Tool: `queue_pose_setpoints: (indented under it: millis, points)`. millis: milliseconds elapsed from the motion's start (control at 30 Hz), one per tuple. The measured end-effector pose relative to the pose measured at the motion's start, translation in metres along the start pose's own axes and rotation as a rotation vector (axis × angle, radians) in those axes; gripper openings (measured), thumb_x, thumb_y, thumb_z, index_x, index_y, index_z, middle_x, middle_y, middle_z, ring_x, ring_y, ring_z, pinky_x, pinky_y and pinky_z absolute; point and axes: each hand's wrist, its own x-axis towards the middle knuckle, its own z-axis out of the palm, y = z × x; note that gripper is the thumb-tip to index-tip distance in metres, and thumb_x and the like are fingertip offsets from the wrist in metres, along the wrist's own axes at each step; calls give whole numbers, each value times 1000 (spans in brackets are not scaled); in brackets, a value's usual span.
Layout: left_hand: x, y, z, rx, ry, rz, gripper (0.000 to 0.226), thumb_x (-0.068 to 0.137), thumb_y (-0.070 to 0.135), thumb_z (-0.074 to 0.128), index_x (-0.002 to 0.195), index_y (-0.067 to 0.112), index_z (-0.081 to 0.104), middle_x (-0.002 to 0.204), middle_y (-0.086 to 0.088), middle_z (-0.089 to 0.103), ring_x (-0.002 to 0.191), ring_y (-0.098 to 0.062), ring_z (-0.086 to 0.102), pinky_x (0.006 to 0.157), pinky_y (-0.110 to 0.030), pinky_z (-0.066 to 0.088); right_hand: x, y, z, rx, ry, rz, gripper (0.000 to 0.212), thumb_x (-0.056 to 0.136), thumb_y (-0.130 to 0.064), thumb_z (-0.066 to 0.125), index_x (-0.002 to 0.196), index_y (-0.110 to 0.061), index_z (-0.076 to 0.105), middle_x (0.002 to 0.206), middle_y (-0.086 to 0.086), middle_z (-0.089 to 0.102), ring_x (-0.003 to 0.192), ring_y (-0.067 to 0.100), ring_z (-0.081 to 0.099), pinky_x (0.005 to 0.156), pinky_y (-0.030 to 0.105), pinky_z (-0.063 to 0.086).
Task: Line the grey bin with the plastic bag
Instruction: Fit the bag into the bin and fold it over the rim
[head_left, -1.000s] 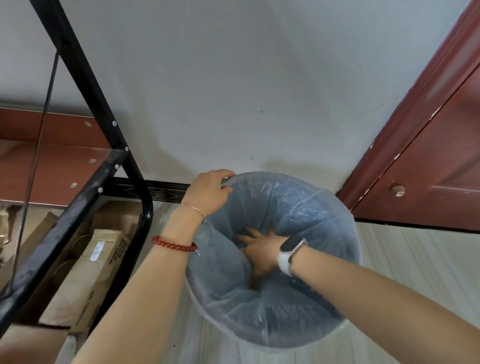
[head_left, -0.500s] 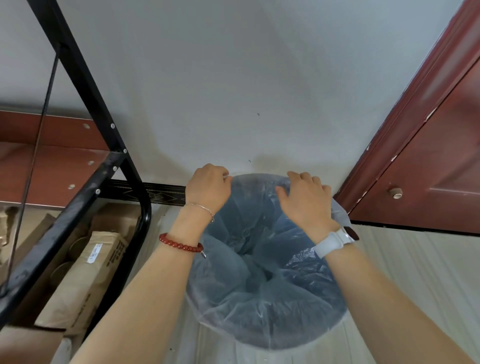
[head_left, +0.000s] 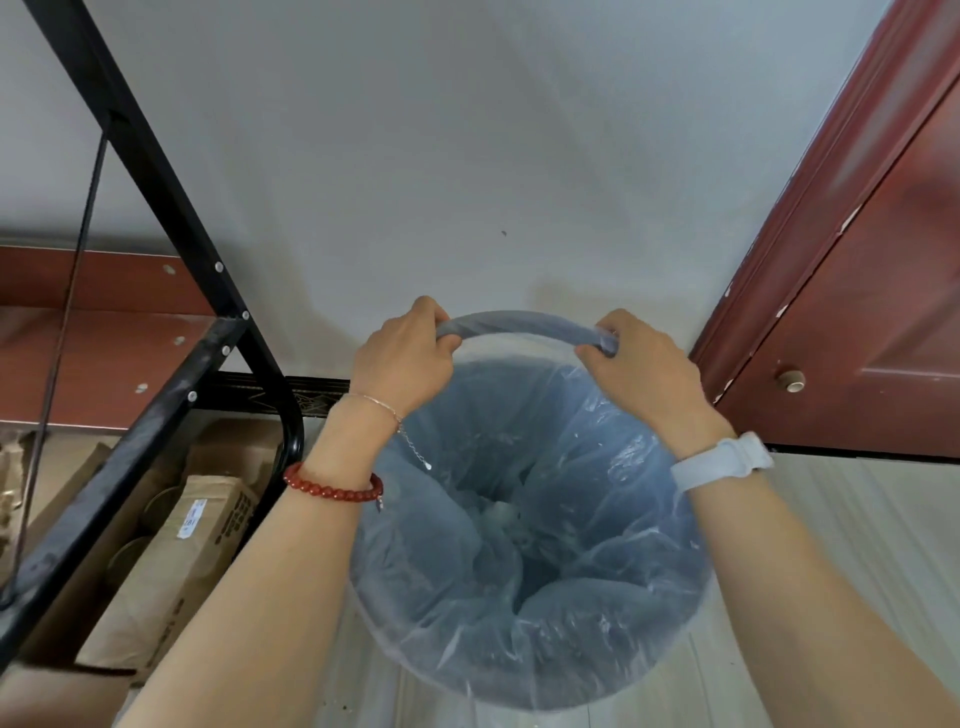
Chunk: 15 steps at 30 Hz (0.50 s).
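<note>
The round grey bin (head_left: 519, 323) stands on the floor by the white wall, seen from above. A clear plastic bag (head_left: 545, 597) hangs inside it and folds over the near and side rim. At the far rim the bag's edge is gathered. My left hand (head_left: 402, 358) grips the far rim at its left end, fingers curled over the edge. At the right end of the far rim, my right hand (head_left: 636, 364) is closed on the rim and the bunched bag edge. The bin's bottom is hidden by crumpled plastic.
A black metal frame (head_left: 171, 374) with a red-brown shelf (head_left: 78, 353) stands to the left, close to the bin. Brown paper sacks (head_left: 171, 561) lie under it. A dark red door (head_left: 857, 312) and its frame are at the right. Light floor runs on the right.
My right hand came out of the bin's inside and went to the far rim, then shifted right. Both hands now grip the far rim, which shows bare grey between them.
</note>
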Motion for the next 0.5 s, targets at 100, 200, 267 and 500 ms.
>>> queue_pose_setpoints:
  millis: [100,200,267,500]
  points:
    - [-1,-3,-5,-30,-22,-9,19,89,21,46,104,10,50,100,-14,66,95,-36,56,77,-38,44,1,5,-25,121,-265,-57,32,88,-37,52,110,-15,55,98,5,60,86,24,56,68,33,41]
    - [-3,-3,-4,-16,-82,-13,23,92,21,45,110,7,48,92,-10,56,89,-31,52,71,-32,35,-3,17,-36,366,-385,4,35,86,-40,55,111,-17,59,105,3,64,94,16,60,80,29,47]
    - [-5,-4,-1,-5,-105,-11,24,93,21,44,111,5,46,88,-7,52,82,-28,48,70,-31,34,-3,31,-36,483,-448,116,36,84,-40,58,109,-14,61,112,9,65,104,23,60,98,43,47]
    - [-10,-7,16,66,-16,-21,22,92,19,44,107,2,49,104,-17,61,90,-32,53,72,-35,37,-8,43,-21,243,-309,118,28,90,-26,51,108,-4,55,99,8,57,87,23,53,74,31,42]
